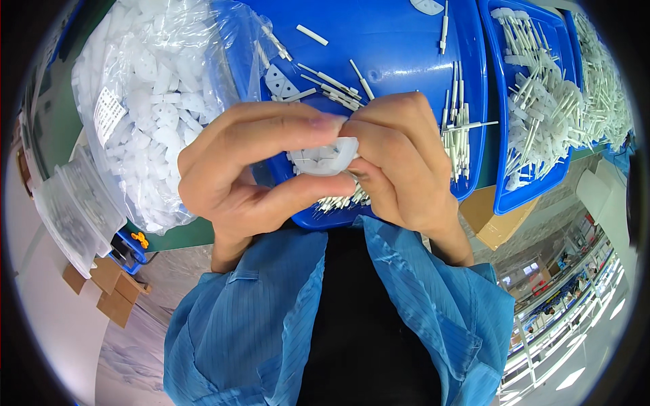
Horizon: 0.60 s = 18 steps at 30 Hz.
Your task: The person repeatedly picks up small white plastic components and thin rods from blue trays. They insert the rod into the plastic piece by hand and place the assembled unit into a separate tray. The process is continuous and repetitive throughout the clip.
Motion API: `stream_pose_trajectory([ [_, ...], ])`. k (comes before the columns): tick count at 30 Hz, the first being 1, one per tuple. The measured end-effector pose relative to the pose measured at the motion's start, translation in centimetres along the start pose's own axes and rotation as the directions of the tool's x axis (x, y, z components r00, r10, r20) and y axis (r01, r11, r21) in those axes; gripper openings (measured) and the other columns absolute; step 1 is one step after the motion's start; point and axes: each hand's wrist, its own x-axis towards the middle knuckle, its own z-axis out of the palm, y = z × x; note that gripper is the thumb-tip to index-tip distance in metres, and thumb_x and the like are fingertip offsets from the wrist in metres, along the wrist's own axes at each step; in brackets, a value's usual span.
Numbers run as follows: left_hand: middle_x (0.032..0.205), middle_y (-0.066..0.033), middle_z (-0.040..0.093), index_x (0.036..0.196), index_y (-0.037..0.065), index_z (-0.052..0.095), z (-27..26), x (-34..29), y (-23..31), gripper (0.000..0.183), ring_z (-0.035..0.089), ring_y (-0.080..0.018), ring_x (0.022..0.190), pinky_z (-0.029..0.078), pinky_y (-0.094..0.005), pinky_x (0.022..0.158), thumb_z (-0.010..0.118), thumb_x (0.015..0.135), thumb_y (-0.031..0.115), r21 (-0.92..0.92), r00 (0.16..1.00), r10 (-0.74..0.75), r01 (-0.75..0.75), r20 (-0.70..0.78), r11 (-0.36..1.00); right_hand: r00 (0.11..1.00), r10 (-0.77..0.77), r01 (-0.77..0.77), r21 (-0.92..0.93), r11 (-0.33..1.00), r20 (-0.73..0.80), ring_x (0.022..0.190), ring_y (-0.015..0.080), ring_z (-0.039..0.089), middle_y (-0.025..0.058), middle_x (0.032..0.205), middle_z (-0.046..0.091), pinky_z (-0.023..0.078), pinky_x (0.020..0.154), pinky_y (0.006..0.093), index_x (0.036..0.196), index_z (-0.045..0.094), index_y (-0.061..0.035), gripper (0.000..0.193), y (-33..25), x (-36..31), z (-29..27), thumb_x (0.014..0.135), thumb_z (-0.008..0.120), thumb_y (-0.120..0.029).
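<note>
A small curved piece of translucent white plastic (326,160) is held up above the near part of a blue tray (393,37). Its hollow side shows, with thin metal wires inside. My left hand (233,166) is closed on it, thumb below and index finger above. At the piece's right end, my right hand (406,159) pinches with thumb and bent fingers; its fingertips are partly hidden. Beneath and beyond my hands lie white rods with thin metal pins (335,86), and more such rods (459,122) fill the tray's right side. A flat white piece with dark holes (279,82) rests near the left edge.
At left, a clear plastic bag (152,74) bulges with white plastic pieces. Stacked clear lids or trays (71,203) stand at the table's left edge. Another blue tray (502,183) at right holds joined rods and pieces, with more beyond. A cardboard box (497,220) sits below.
</note>
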Motion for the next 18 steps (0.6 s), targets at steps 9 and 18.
stream_pose_trajectory([
  [9,0.086,-0.0133,0.07,0.088,-0.001,0.07,0.3,0.4,-1.3,0.036,0.071,-0.0242,0.08,0.06,-0.03,0.063,0.087,0.057,0.006,0.131,0.959,0.282,-0.284,0.035,0.95,0.965,0.248,-0.254,0.058,0.966,0.09,0.065,0.0206,0.053,0.0102,0.079,0.059,0.041,0.057,0.0295,0.104,0.065,0.0005,0.028,-1.0,0.5,-1.0,0.078,0.066,-0.01],
  [18,0.109,-0.0186,0.061,0.115,0.009,0.05,-0.7,0.2,-1.0,0.054,0.068,-0.0362,0.094,0.059,-0.0477,0.08,0.08,0.073,0.024,0.218,0.906,0.383,-0.417,0.183,0.882,0.873,0.487,-0.462,0.35,0.815,0.017,0.07,0.0196,0.07,0.0186,0.091,0.07,0.055,0.06,0.0286,0.11,0.063,0.0059,0.028,-3.5,0.8,0.0,0.095,0.052,-0.016],
])
